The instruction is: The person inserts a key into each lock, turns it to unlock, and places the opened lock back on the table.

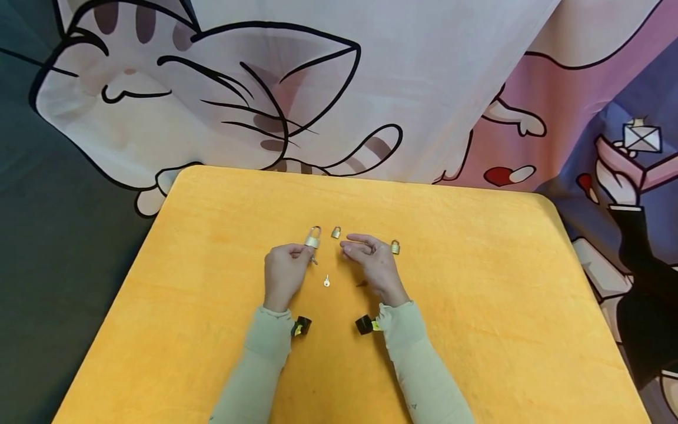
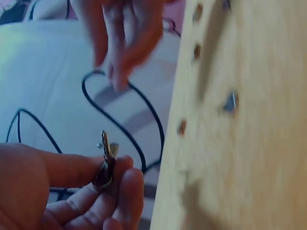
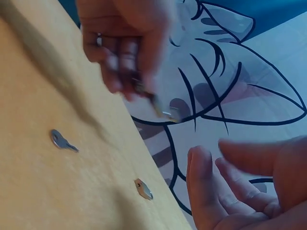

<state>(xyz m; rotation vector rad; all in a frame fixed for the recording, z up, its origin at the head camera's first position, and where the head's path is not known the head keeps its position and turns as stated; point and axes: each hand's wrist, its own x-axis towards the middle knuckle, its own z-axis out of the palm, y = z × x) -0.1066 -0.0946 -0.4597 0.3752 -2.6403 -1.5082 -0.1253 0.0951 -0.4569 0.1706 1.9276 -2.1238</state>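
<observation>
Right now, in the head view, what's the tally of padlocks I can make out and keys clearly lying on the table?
Visible padlocks: 3 (one at the left hand, two on the table)
Clear keys on the table: 1
Total: 4
A dark sliver beside the right hand is too unclear to count.

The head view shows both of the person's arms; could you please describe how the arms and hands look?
The left sleeve and right sleeve are long, pale grey-green and end at the wrists. Small black boxes sit at the inner side of each wrist, with yellow-green showing beside them. The left hand and right hand wear no gloves.
</observation>
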